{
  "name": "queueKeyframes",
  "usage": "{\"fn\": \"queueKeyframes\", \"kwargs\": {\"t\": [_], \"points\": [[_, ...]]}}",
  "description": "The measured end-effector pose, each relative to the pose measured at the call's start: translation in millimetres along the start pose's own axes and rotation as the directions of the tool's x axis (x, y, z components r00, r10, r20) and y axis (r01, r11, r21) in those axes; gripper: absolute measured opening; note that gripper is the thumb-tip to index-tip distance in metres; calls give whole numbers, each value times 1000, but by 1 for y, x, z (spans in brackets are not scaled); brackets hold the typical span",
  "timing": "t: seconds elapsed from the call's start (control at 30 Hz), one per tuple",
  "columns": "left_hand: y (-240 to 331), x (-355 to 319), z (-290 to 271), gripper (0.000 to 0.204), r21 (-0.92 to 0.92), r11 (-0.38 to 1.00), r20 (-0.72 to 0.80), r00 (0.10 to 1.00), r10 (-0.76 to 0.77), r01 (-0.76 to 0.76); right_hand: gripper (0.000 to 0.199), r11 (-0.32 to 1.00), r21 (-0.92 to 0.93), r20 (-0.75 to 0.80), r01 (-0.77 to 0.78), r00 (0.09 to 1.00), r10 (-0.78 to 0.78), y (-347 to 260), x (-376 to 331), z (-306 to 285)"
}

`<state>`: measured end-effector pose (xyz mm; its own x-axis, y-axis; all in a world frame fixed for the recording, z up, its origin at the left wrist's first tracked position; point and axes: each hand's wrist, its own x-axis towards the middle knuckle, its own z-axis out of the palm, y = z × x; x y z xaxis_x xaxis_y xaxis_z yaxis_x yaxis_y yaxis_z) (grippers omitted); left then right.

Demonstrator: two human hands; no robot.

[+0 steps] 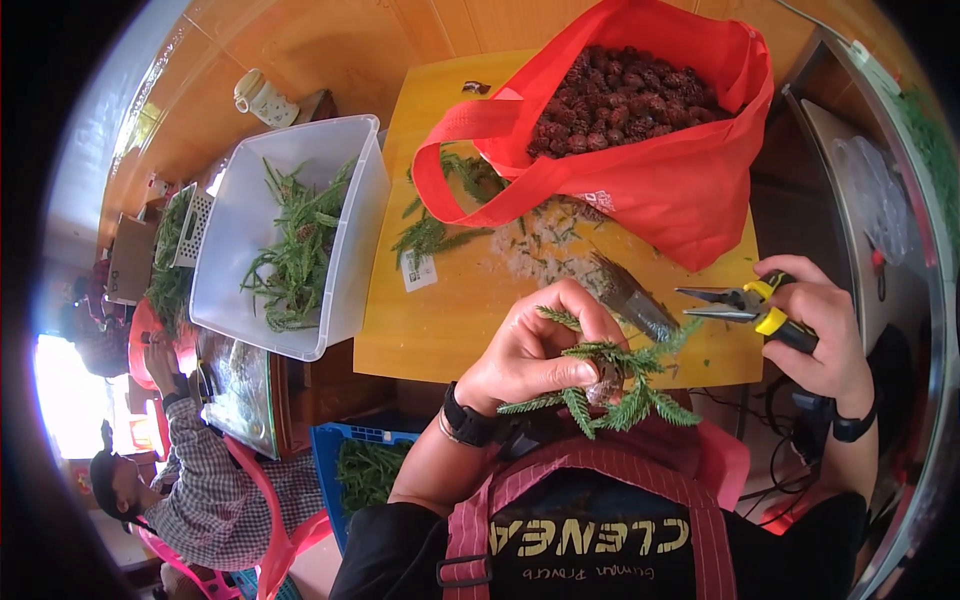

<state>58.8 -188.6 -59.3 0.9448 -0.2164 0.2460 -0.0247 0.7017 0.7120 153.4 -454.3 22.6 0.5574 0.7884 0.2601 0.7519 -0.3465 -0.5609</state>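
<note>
My left hand (535, 350) pinches a green pine sprig (645, 400) in front of my chest. Its needled branches fan out to the right, and a small brownish piece shows at its centre by my thumb. In my right hand (825, 345) are needle-nose pliers (740, 306) with yellow and black handles. Their jaws are spread and point left, apart from the sprig. Just beyond my left hand, a bundle of thin dark strands (640, 305) in a clear wrap lies on the yellow table (440, 350).
A red bag (670, 205) full of pine cones (630, 105) fills the table's far right. Loose sprigs and scraps lie before it. Left stands a clear plastic bin (368, 200) with more sprigs; below is a blue crate (330, 450). Another person (240, 505) works at far left.
</note>
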Motion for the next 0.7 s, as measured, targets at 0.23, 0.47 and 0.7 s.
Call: {"fn": "queueKeyframes", "kwargs": {"t": [0.23, 0.47, 0.7], "points": [[0, 1, 0, 33, -129, 991, 46, 998, -38, 43, 27, 992, 9, 121, 127, 984, -127, 0, 13, 4], [-1, 1, -6, 29, -179, 978, 109, 990, -84, 103, 25, 988, 27, 107, 152, 982, -154, -6, 15, 16], [-1, 0, -7, 25, -216, 969, 190, 979, -78, 119, 24, 983, -28, 63, 184, 981, -182, -13, 15, 18]]}}
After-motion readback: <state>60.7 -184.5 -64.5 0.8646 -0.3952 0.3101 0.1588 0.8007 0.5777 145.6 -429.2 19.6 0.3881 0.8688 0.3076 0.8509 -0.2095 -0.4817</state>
